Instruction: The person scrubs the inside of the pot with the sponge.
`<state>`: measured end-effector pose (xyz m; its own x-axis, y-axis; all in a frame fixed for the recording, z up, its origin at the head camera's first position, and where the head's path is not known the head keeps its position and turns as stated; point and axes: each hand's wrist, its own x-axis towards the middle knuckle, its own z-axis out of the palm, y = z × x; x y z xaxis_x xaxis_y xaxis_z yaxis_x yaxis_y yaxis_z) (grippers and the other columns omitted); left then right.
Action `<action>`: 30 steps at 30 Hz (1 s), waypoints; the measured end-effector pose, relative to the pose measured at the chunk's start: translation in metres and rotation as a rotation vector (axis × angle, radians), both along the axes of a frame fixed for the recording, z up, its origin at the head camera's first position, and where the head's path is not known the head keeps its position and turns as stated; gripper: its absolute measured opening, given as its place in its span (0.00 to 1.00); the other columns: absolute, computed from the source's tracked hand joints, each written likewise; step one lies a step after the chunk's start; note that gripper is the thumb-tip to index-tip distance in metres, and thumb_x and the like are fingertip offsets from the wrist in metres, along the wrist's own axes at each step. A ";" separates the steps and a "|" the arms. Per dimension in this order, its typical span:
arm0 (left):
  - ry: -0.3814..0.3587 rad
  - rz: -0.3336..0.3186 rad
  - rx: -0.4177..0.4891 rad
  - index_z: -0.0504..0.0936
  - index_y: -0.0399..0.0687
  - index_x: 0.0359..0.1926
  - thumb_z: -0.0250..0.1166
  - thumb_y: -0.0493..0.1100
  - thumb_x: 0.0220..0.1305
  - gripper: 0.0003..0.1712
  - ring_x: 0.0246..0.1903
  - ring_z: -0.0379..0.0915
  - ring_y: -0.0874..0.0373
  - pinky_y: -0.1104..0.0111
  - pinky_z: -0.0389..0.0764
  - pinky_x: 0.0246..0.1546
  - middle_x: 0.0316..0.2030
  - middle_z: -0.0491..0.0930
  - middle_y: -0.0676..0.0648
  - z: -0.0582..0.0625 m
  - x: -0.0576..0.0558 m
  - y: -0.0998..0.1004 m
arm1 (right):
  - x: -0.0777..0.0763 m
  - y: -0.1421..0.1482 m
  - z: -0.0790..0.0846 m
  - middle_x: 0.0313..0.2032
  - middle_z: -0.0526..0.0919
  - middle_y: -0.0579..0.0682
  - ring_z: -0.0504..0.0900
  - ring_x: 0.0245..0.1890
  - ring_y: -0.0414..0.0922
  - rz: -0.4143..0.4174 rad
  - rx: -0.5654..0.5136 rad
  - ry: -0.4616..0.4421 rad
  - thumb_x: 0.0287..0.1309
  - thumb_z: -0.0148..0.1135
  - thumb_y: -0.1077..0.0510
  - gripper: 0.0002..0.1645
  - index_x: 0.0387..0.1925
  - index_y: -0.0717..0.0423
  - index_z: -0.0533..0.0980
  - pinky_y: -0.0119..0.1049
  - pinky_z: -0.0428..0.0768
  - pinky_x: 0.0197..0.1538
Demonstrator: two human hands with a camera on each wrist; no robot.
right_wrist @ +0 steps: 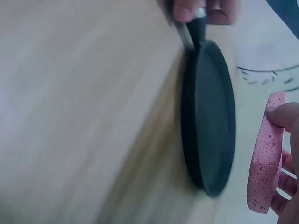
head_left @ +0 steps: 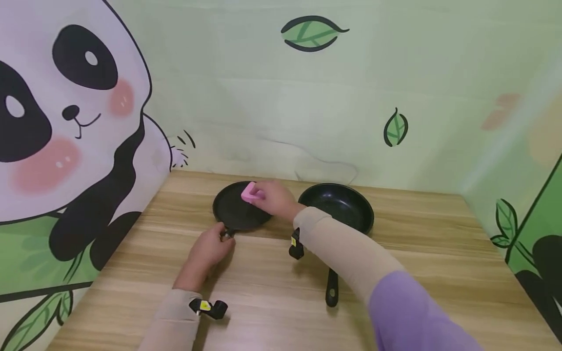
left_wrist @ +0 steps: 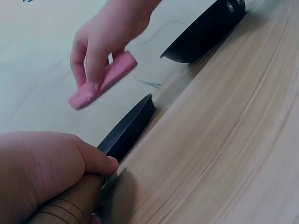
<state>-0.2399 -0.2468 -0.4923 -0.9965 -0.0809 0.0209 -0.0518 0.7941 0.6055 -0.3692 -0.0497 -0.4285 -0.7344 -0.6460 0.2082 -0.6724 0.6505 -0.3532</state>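
A shallow black flat pan (head_left: 234, 209) lies at the left on the table. My left hand (head_left: 210, 248) grips its handle, which shows brown and ringed in the left wrist view as a wooden handle (left_wrist: 67, 203). Over the pan, my right hand (head_left: 276, 197) pinches a pink sponge (head_left: 249, 193) between thumb and fingers. Seen from the left wrist, the sponge hangs above the pan rim with a gap between them. The right wrist view shows the porous face of the sponge (right_wrist: 265, 163) beside the pan's dark inner surface.
A deeper black frying pan (head_left: 338, 197) stands to the right, partly covered by my right forearm, its black handle (head_left: 332, 292) pointing toward me. The wood-grain table (head_left: 263, 292) meets a green wall (head_left: 246, 107) painted with a panda and leaves. A camera is strapped to each wrist.
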 end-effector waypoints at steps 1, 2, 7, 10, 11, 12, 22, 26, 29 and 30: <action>0.003 0.007 -0.009 0.71 0.46 0.36 0.63 0.46 0.62 0.11 0.30 0.71 0.49 0.61 0.71 0.29 0.28 0.74 0.45 0.000 0.000 0.001 | -0.001 0.005 0.003 0.51 0.86 0.48 0.80 0.49 0.47 -0.003 -0.008 -0.001 0.65 0.68 0.49 0.17 0.51 0.50 0.82 0.40 0.78 0.56; 0.003 0.012 -0.013 0.71 0.46 0.36 0.63 0.46 0.63 0.11 0.30 0.71 0.48 0.61 0.71 0.29 0.29 0.74 0.45 0.001 -0.001 0.002 | -0.002 0.009 0.006 0.51 0.86 0.48 0.79 0.49 0.47 -0.007 -0.014 -0.004 0.64 0.68 0.48 0.17 0.51 0.50 0.82 0.41 0.78 0.55; -0.004 0.043 -0.023 0.71 0.45 0.38 0.62 0.46 0.64 0.11 0.32 0.72 0.45 0.56 0.73 0.32 0.32 0.76 0.42 0.002 -0.004 0.003 | -0.008 0.024 0.017 0.52 0.86 0.48 0.77 0.49 0.48 -0.002 -0.001 0.021 0.64 0.67 0.48 0.17 0.51 0.51 0.82 0.42 0.75 0.56; -0.009 0.065 -0.031 0.72 0.43 0.41 0.62 0.47 0.64 0.13 0.36 0.74 0.42 0.51 0.75 0.38 0.37 0.79 0.39 0.003 -0.007 0.004 | -0.010 0.029 0.021 0.53 0.85 0.48 0.77 0.50 0.48 -0.007 0.009 0.035 0.64 0.67 0.47 0.17 0.51 0.50 0.82 0.41 0.74 0.56; -0.011 0.073 -0.036 0.73 0.42 0.42 0.62 0.47 0.63 0.14 0.37 0.75 0.41 0.50 0.76 0.40 0.39 0.79 0.38 0.003 -0.008 0.005 | -0.010 0.030 0.022 0.54 0.85 0.48 0.77 0.50 0.48 -0.009 0.010 0.037 0.64 0.67 0.47 0.17 0.51 0.50 0.83 0.42 0.73 0.56; -0.017 0.081 -0.041 0.73 0.41 0.44 0.62 0.47 0.64 0.15 0.38 0.75 0.41 0.48 0.76 0.41 0.40 0.80 0.37 0.003 -0.009 0.005 | -0.011 0.032 0.023 0.54 0.85 0.48 0.77 0.50 0.48 -0.015 0.013 0.040 0.64 0.68 0.47 0.18 0.51 0.50 0.83 0.41 0.74 0.56; -0.095 0.178 -0.261 0.67 0.34 0.62 0.56 0.64 0.68 0.40 0.48 0.80 0.35 0.44 0.79 0.36 0.49 0.81 0.30 0.012 -0.011 0.018 | -0.005 0.041 0.035 0.54 0.85 0.46 0.76 0.50 0.46 -0.051 0.021 0.028 0.64 0.67 0.46 0.20 0.53 0.49 0.81 0.41 0.74 0.57; -0.054 0.222 -0.297 0.68 0.36 0.59 0.54 0.65 0.69 0.37 0.45 0.80 0.35 0.44 0.79 0.33 0.46 0.80 0.31 0.021 -0.008 0.028 | -0.005 0.044 0.040 0.55 0.84 0.47 0.76 0.51 0.47 -0.046 0.014 0.028 0.64 0.67 0.46 0.20 0.54 0.49 0.81 0.42 0.75 0.58; 0.040 0.246 -0.300 0.68 0.36 0.60 0.54 0.63 0.70 0.36 0.46 0.78 0.35 0.43 0.79 0.36 0.47 0.77 0.30 0.029 -0.005 0.038 | -0.005 0.046 0.045 0.56 0.84 0.48 0.76 0.52 0.48 -0.037 0.021 0.033 0.65 0.67 0.46 0.20 0.54 0.49 0.81 0.43 0.75 0.59; 0.078 0.248 -0.297 0.68 0.36 0.60 0.54 0.63 0.70 0.36 0.46 0.77 0.35 0.42 0.80 0.37 0.48 0.76 0.30 0.032 -0.004 0.041 | -0.005 0.047 0.047 0.56 0.84 0.48 0.77 0.52 0.48 -0.033 0.027 0.039 0.65 0.66 0.46 0.20 0.54 0.49 0.81 0.43 0.75 0.59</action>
